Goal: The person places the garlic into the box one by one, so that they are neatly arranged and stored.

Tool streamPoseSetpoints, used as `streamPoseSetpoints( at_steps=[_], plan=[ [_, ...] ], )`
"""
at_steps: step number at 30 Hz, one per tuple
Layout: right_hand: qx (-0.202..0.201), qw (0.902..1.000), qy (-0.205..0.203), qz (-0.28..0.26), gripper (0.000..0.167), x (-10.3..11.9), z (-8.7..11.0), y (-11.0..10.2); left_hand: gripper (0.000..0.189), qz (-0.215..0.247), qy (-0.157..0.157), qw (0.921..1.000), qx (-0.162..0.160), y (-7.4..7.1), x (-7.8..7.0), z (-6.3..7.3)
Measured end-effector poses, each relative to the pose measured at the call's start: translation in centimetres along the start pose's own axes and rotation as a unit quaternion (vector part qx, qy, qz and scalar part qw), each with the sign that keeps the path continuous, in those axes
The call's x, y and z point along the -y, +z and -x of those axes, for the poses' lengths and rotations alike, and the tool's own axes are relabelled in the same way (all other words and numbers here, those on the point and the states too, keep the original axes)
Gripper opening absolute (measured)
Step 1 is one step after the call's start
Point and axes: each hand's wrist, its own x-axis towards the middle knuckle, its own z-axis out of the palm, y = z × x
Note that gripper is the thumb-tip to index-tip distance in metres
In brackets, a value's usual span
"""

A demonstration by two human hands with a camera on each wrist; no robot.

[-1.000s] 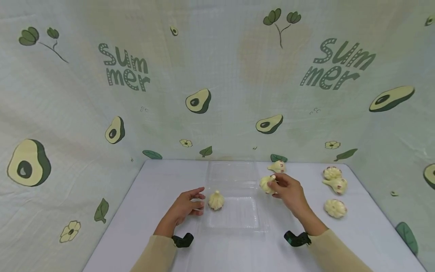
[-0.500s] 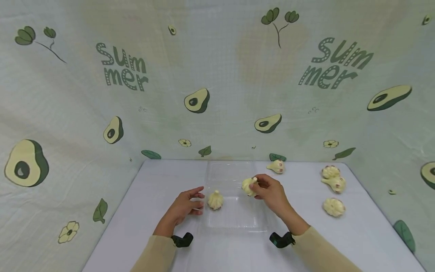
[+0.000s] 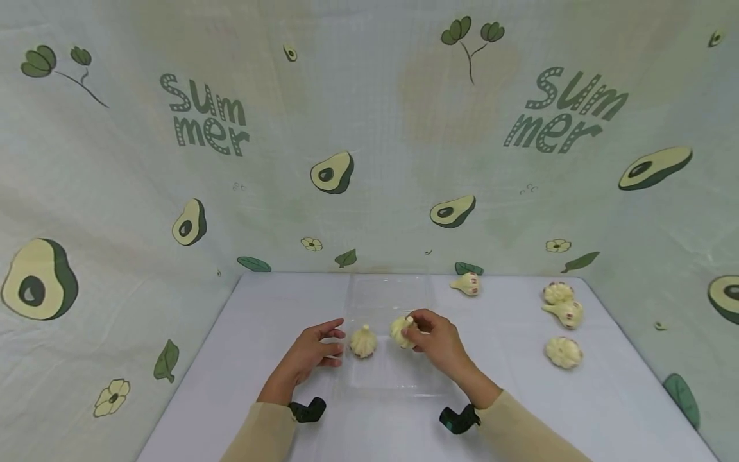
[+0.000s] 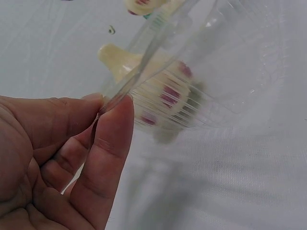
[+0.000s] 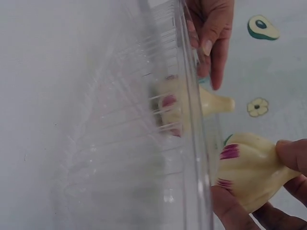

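Observation:
A clear plastic box (image 3: 398, 389) with its lid (image 3: 388, 290) folded back lies in the middle. My left hand (image 3: 314, 350) pinches the box's left rim between thumb and fingers, as the left wrist view shows. Inside, near that rim, one garlic bulb (image 3: 363, 342) sits upright with its stem pointing up; purple marks show on its underside through the ribbed wall. My right hand (image 3: 443, 343) grips a second garlic bulb (image 3: 399, 331) by its sides, over the right part of the box. In the right wrist view this held bulb (image 5: 252, 170) is tilted, close beside the rim.
A single garlic bulb (image 3: 467, 283) lies behind and right of the box. Several more are at the right: two together, one pale round bulb (image 3: 557, 293) and one on its side (image 3: 567, 314), with another bulb (image 3: 564, 353) nearer. A printed cloth (image 3: 381, 128) hangs behind the white table.
My right hand has carried its garlic bulb leftward, from beside the box to over it, then slightly lower and nearer. My left hand stays at the rim.

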Motion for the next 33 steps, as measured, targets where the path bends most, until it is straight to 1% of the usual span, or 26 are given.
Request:
streamPoseSetpoints(
  at_steps=[4,11,18,25,33],
  plan=[
    [-0.003,1.0000,-0.009,0.002,0.023,-0.2,0.1,0.5,0.067,0.003,0.002,1.0000,0.002,0.0,0.1,0.1],
    [-0.004,0.9999,-0.004,0.013,0.022,-0.7,-0.1,1.2,0.067,0.009,-0.001,1.0000,0.002,0.0,0.1,0.3],
    [0.001,0.9997,-0.019,0.018,0.023,-0.9,-0.1,1.9,0.068,0.004,0.003,1.0000,0.002,0.0,0.1,0.2],
    [0.004,0.9993,-0.023,0.030,0.021,-1.1,-0.3,2.6,0.068,0.007,0.003,1.0000,0.003,-0.1,0.1,0.2],
    [-0.003,0.9960,-0.043,0.078,0.023,-1.7,-0.5,3.2,0.069,0.012,0.005,0.9999,0.005,-0.1,0.1,0.0]
  ],
)
